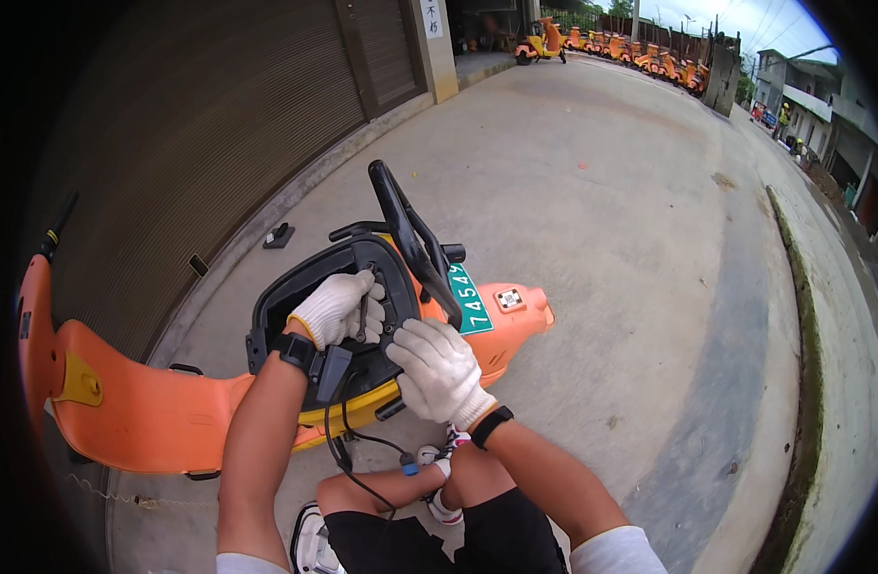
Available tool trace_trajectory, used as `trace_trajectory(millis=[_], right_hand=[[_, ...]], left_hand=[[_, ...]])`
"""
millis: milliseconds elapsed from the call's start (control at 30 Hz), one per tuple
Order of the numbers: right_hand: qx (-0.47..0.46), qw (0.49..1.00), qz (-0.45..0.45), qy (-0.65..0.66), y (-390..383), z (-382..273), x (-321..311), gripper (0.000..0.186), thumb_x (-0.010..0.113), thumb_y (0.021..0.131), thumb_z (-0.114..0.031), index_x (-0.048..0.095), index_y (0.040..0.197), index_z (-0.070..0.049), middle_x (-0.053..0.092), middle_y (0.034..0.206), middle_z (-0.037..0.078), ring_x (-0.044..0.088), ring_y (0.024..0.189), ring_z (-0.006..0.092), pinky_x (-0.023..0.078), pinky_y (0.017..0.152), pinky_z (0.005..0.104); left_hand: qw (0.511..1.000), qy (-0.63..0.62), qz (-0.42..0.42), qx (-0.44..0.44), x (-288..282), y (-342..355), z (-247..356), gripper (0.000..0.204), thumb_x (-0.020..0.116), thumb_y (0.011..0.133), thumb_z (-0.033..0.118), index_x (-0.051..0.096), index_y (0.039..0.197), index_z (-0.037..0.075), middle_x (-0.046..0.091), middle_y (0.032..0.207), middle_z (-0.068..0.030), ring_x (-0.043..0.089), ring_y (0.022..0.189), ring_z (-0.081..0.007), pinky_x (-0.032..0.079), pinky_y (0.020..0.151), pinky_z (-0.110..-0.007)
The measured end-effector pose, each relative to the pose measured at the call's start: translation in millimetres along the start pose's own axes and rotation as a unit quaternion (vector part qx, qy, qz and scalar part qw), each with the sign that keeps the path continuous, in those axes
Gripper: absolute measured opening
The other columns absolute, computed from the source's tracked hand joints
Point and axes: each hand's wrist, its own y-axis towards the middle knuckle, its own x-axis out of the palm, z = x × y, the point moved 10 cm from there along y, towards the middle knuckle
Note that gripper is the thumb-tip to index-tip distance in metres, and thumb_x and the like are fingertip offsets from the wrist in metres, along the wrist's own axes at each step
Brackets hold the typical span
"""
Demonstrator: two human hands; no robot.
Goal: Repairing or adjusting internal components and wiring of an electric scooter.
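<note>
My left hand [334, 311], in a white knit glove, grips a slim metal wrench [364, 320] over bolts inside the open black under-seat compartment [281, 306] of an orange and yellow scooter [147, 411]. My gloved right hand [434, 373] has curled fingers at the compartment's near right edge; what they hold, if anything, is hidden. The raised black seat part [401, 215] stands above the compartment, beside a teal plate [470, 304]. A dark connector box [334, 368] hangs with black cables below my left wrist.
A small dark object [278, 236] lies on the concrete by a brown roller shutter [229, 115]. Several orange scooters [640, 55] line the back. At the right, a curb [798, 335] borders the road, where people [785, 120] in yellow vests stand.
</note>
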Motion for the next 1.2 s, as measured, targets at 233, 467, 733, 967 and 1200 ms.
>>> trace_trajectory(millis=[233,467,733,967,1200], right_hand=[[0.013,0.999,-0.031,-0.037,8.8,-1.6,-1.4,0.034,0.072,0.072,-0.013,0.070,0.104,-0.002,0.068,0.113,0.016,0.063,0.117,0.0354,0.048,0.104,0.0496],[0.095,0.963,-0.204,-0.151,48.6,30.8,53.2,0.016,0.068,0.085,-0.025,0.067,0.087,-0.009,0.065,0.089,0.011,0.065,0.094,0.0292,0.048,0.096,0.0431],[0.101,0.980,-0.143,-0.095,48.5,30.9,46.3,0.023,0.065,0.088,-0.024,0.069,0.101,-0.005,0.061,0.107,0.014,0.058,0.112,0.0327,0.041,0.112,0.0475],[0.119,0.975,-0.152,-0.109,47.4,32.6,44.2,0.021,0.065,0.088,-0.024,0.070,0.096,-0.005,0.063,0.112,0.014,0.056,0.116,0.0304,0.046,0.104,0.0427],[0.114,0.978,-0.139,-0.102,47.2,31.5,41.4,0.017,0.066,0.087,-0.022,0.068,0.092,-0.006,0.061,0.103,0.013,0.058,0.111,0.0317,0.042,0.107,0.0441]], left_hand=[[1.000,0.005,-0.011,0.023,2.6,6.4,1.1,0.035,0.044,0.109,0.038,0.056,0.096,0.008,0.046,0.066,-0.0012,0.042,0.047,-0.0156,0.043,0.045,-0.033],[0.925,0.320,0.142,0.148,-6.7,2.3,20.4,0.041,0.044,0.107,0.039,0.056,0.104,-0.001,0.068,0.082,-0.0191,0.068,0.057,-0.0306,0.054,0.048,-0.042],[0.852,0.475,0.155,0.156,-8.4,-13.9,30.6,0.044,0.043,0.108,0.042,0.056,0.117,0.001,0.072,0.109,-0.0254,0.073,0.092,-0.0437,0.057,0.079,-0.053],[0.773,0.575,0.179,0.200,-10.2,-24.1,42.6,0.041,0.045,0.107,0.040,0.059,0.117,0.003,0.072,0.111,-0.0261,0.068,0.105,-0.0477,0.053,0.090,-0.058],[0.735,0.601,0.220,0.224,-8.6,-17.5,45.6,0.034,0.048,0.106,0.035,0.062,0.114,0.005,0.073,0.100,-0.0242,0.071,0.095,-0.0451,0.056,0.080,-0.056]])
